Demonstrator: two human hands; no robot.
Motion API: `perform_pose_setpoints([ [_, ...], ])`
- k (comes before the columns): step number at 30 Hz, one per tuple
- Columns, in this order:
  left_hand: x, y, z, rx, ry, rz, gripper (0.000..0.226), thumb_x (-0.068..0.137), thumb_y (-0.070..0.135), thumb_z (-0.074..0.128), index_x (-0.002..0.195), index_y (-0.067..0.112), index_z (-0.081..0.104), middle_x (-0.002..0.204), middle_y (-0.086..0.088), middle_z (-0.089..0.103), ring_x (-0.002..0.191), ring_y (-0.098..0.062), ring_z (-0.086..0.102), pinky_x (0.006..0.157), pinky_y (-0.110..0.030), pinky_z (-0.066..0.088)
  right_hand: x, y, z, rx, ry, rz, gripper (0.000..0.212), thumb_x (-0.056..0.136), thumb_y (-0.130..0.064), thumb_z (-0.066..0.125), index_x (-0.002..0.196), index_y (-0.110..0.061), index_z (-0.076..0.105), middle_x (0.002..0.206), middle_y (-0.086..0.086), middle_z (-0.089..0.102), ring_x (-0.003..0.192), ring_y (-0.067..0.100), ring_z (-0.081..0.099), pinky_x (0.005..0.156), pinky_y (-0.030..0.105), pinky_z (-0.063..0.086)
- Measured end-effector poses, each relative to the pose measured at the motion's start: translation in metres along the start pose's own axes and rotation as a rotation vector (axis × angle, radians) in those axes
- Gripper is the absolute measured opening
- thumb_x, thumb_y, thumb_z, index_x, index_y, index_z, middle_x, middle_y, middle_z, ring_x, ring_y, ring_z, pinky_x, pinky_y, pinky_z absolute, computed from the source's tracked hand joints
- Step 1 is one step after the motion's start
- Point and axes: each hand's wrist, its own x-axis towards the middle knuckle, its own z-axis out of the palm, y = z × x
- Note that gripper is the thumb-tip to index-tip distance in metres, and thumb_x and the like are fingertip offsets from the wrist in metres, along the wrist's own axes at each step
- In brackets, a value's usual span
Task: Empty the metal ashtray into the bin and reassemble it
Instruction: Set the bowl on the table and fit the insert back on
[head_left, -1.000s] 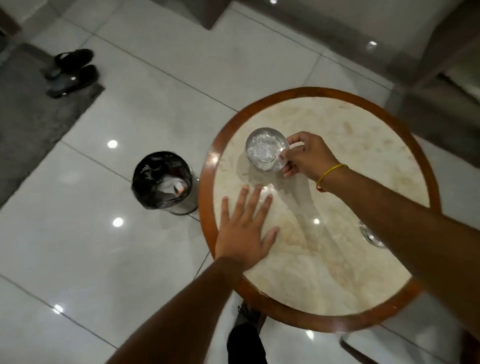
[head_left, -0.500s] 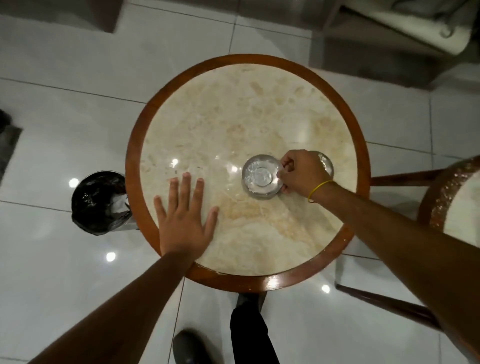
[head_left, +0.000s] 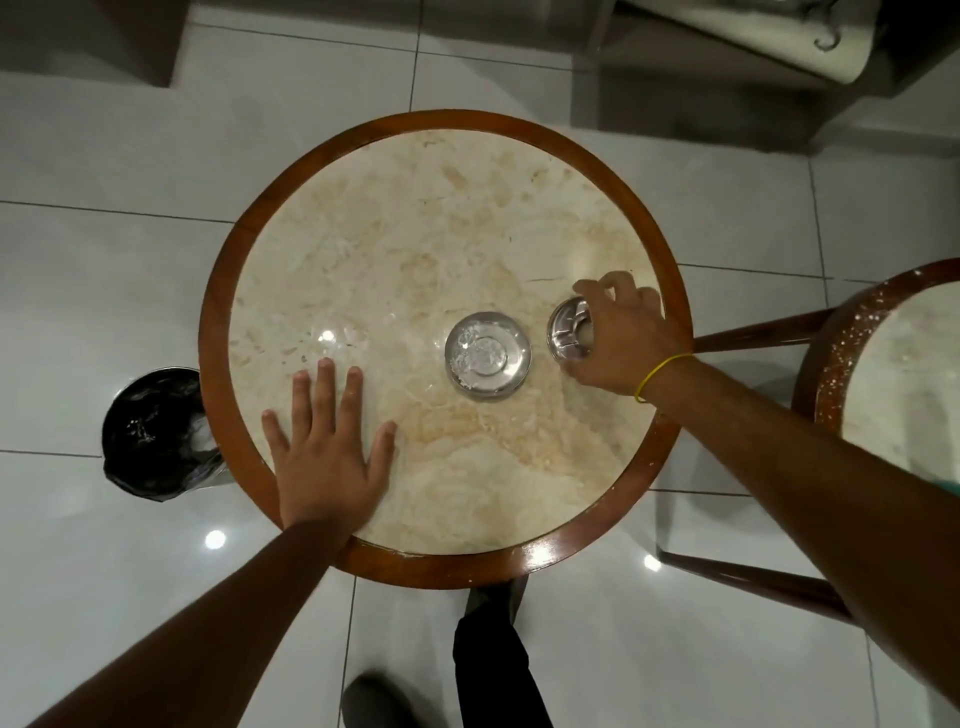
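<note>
The round metal ashtray bowl (head_left: 487, 356) stands upright on the marble table (head_left: 431, 234), right of centre, with pale residue inside. Just to its right my right hand (head_left: 621, 338) grips the ashtray's metal lid (head_left: 569, 330), which is tilted on edge with its slotted face toward the bowl; the two parts are apart. My left hand (head_left: 330, 447) lies flat on the table's near left, fingers spread, holding nothing. The bin (head_left: 156, 426), lined with a black bag, stands on the floor left of the table.
A second round table (head_left: 893, 364) sits close on the right, with dark wooden legs (head_left: 753, 577) beside it. My dark-trousered leg (head_left: 493, 670) and shoe are under the near edge. Glossy white floor tiles surround everything; furniture stands at the back right.
My right hand carried the bowl from the table's left side to right of centre, let it go, and now grips the lid beside it. The view swung right; my left hand stayed flat.
</note>
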Motion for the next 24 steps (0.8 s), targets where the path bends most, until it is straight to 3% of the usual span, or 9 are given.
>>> perform_pose_setpoints([
  [3, -0.001, -0.001, 0.0, 0.002, 0.001, 0.0, 0.08, 0.108, 0.068, 0.024, 0.176, 0.03, 0.009, 0.186, -0.003, -0.003, 0.171, -0.03, -0.006, 0.134, -0.069, 0.003, 0.0, 0.001, 0.013, 0.008, -0.05, -0.005, 0.096, 0.064, -0.042, 0.084, 0.147, -0.028, 0.036, 0.144, 0.01, 0.033, 0.124, 0.042, 0.04, 0.093, 0.053, 0.053],
  [7, 0.0, -0.001, 0.001, 0.005, 0.002, -0.002, 0.08, 0.108, 0.067, 0.026, 0.176, 0.03, 0.009, 0.186, -0.004, -0.001, 0.171, -0.031, -0.005, 0.134, -0.069, 0.003, 0.001, -0.003, 0.018, -0.031, 0.011, -0.037, 0.092, 0.064, -0.037, 0.084, 0.145, -0.023, 0.042, 0.138, 0.013, 0.037, 0.117, 0.041, 0.042, 0.093, 0.052, 0.052],
  [11, 0.001, -0.002, 0.002, 0.013, 0.01, 0.003, 0.08, 0.108, 0.067, 0.026, 0.176, 0.029, 0.009, 0.186, -0.005, 0.0, 0.171, -0.032, -0.004, 0.134, -0.068, 0.003, 0.001, -0.008, 0.014, -0.008, 0.02, -0.039, 0.093, 0.059, -0.044, 0.084, 0.141, -0.023, 0.044, 0.131, 0.012, 0.038, 0.114, 0.039, 0.042, 0.09, 0.052, 0.054],
  [16, 0.001, -0.003, 0.003, 0.017, 0.007, 0.002, 0.08, 0.108, 0.068, 0.023, 0.176, 0.03, 0.007, 0.186, -0.004, -0.002, 0.171, -0.031, -0.005, 0.134, -0.069, 0.004, -0.002, -0.038, 0.003, 0.087, 0.164, -0.149, 0.093, 0.064, -0.051, 0.08, 0.143, -0.019, 0.044, 0.132, 0.012, 0.039, 0.113, 0.038, 0.042, 0.092, 0.048, 0.05],
  [24, 0.0, -0.005, 0.004, 0.012, 0.014, 0.011, 0.08, 0.108, 0.068, 0.025, 0.177, 0.029, 0.007, 0.186, -0.005, -0.001, 0.171, -0.032, -0.004, 0.134, -0.069, 0.004, -0.003, -0.094, 0.018, 0.033, 0.028, -0.275, 0.093, 0.06, -0.046, 0.077, 0.144, -0.023, 0.043, 0.133, 0.007, 0.038, 0.116, 0.034, 0.041, 0.087, 0.049, 0.056],
])
